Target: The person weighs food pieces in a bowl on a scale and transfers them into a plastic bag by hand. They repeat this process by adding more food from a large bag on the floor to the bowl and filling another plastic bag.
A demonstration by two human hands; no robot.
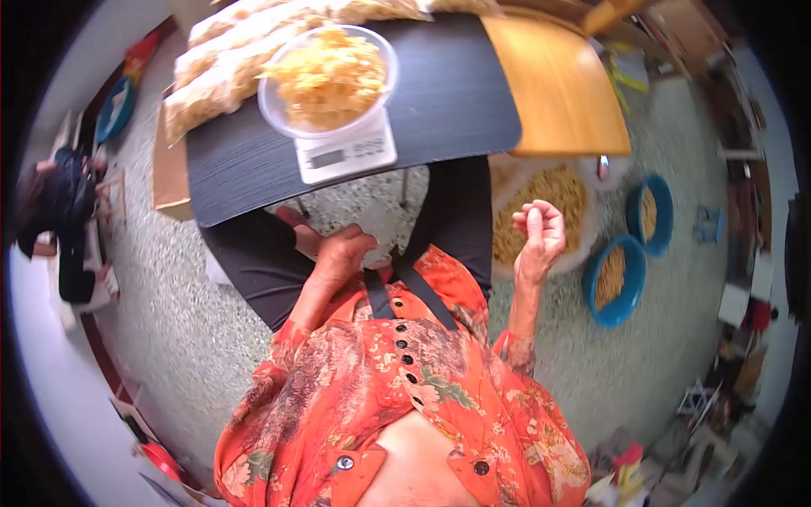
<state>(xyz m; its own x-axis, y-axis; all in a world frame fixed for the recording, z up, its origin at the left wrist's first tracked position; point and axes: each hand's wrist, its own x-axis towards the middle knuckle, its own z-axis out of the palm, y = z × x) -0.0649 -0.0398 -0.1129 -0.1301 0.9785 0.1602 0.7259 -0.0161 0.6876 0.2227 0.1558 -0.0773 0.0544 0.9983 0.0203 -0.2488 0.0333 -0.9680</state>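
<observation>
My left hand (342, 253) is low between my knees, its fingers closed at the edge of a translucent, whitish plastic bag (384, 226). Out to the right, my right hand (541, 232) is raised with curled fingers and the thumb close to them; whether anything small is in it I cannot make out. Below and behind that hand lies a heap of yellowish dried pieces (553, 190) on a pale sheet or bag. On the dark tabletop ahead, a clear round bowl (269, 106) full of similar yellow shreds rests on a white digital scale (372, 152).
Filled clear bags (224, 80) lie along the left and far side of the black table (448, 84). A wooden surface (557, 84) adjoins it. Blue basins (629, 304) stand on the floor at right. A cardboard box (171, 173) and another person (72, 220) are at left.
</observation>
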